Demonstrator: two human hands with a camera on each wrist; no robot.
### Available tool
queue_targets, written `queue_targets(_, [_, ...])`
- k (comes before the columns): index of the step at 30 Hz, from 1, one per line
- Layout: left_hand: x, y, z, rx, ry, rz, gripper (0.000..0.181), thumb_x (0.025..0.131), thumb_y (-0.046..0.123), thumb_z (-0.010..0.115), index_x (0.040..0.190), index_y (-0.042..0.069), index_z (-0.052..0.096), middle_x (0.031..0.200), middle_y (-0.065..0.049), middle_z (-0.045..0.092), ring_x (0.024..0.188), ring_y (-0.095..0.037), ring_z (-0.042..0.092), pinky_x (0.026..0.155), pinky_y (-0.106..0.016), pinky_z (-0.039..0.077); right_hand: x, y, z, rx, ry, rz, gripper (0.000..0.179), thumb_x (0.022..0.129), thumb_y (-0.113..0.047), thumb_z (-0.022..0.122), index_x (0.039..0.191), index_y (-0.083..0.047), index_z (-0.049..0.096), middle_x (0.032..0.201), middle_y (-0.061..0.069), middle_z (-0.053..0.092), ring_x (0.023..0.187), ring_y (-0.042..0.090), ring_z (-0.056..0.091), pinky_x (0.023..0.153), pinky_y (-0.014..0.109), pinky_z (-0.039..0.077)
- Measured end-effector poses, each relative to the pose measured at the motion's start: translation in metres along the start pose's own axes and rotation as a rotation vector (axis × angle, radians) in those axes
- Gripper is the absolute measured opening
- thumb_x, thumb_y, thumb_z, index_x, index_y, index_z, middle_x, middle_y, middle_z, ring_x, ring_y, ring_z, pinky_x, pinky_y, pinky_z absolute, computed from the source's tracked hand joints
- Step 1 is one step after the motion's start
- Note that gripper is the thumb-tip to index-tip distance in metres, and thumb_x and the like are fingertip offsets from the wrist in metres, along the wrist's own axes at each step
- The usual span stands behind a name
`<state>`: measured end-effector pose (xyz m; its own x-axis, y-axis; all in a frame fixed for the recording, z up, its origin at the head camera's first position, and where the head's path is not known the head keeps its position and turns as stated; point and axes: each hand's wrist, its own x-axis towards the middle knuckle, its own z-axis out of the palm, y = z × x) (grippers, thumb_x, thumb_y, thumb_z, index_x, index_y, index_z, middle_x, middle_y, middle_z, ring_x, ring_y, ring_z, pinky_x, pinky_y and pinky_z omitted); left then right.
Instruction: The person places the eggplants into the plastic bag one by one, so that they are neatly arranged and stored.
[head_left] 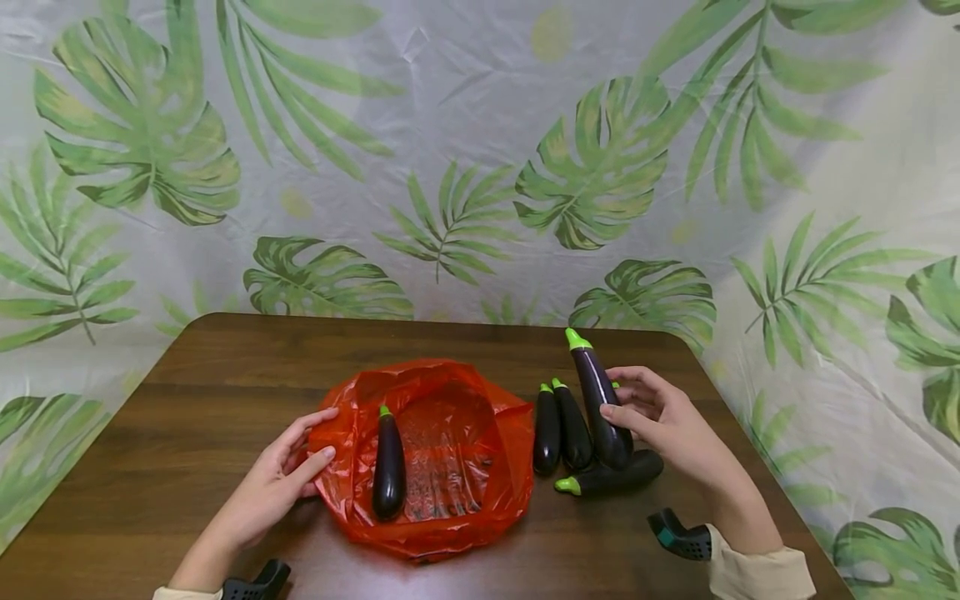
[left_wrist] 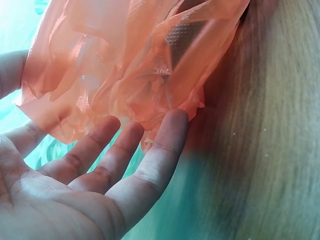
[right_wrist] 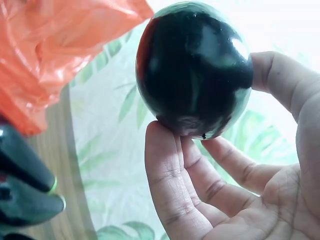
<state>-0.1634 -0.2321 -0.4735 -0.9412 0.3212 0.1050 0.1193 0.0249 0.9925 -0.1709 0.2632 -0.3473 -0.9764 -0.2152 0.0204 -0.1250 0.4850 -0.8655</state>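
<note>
A red plastic bag [head_left: 513,442] lies with its mouth spread wide, and one dark eggplant [head_left: 388,475] with a green stem rests in its left part. My left hand [head_left: 270,475] holds the bag's left rim between thumb and fingers; in the left wrist view its fingertips meet the crumpled plastic. Right of the bag, my right hand [head_left: 667,417] grips a larger eggplant [head_left: 600,392], stem up, above the others. The right wrist view shows that eggplant's rounded end [right_wrist: 195,75] between thumb and fingers.
Two eggplants [head_left: 547,429] lie side by side just right of the bag. Another eggplant [head_left: 622,475] lies crosswise nearer me. A green tip [head_left: 615,385] shows behind the right hand. The brown wooden table [head_left: 187,400] ends at a leaf-patterned curtain [head_left: 465,125].
</note>
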Motion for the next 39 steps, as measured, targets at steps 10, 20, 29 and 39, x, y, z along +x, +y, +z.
queue_targets(10, [0.0,-0.001,0.0,-0.002,-0.004,0.01,0.053,0.113,0.01,0.054,0.162,0.004,0.034,0.128,0.0,0.063,0.1,-0.015,0.075,0.077,-0.037,0.068,0.01,-0.017,0.014,0.004,0.026,-0.05,0.05,0.105,-0.02,0.071,0.149,-0.008,0.053,0.12,0.015,0.069,0.093,0.014,0.07,0.075,0.029,0.056])
queue_targets(20, [0.0,0.001,0.001,0.0,-0.007,0.017,0.053,0.113,0.01,0.054,0.162,0.003,0.034,0.129,-0.003,0.062,0.101,-0.016,0.076,0.077,-0.038,0.068,0.017,-0.035,0.028,0.044,0.014,-0.049,0.049,0.104,-0.022,0.072,0.147,-0.008,0.054,0.119,0.016,0.069,0.096,0.019,0.07,0.076,0.031,0.056])
queue_targets(29, [-0.001,0.001,0.001,0.001,-0.008,0.022,0.053,0.112,0.009,0.054,0.161,0.003,0.034,0.127,0.001,0.063,0.1,-0.015,0.076,0.077,-0.037,0.068,0.025,-0.043,0.041,0.071,-0.019,-0.069,0.048,0.104,-0.02,0.072,0.146,-0.006,0.054,0.118,0.018,0.068,0.089,0.017,0.069,0.068,0.03,0.055])
queue_targets(39, [-0.001,0.0,0.0,0.005,-0.003,0.038,0.053,0.112,0.009,0.054,0.161,0.002,0.035,0.127,0.004,0.064,0.1,-0.015,0.076,0.077,-0.037,0.068,0.032,-0.053,0.055,0.063,-0.029,-0.072,0.048,0.102,-0.02,0.074,0.145,-0.007,0.056,0.121,0.019,0.069,0.098,0.025,0.07,0.08,0.03,0.058])
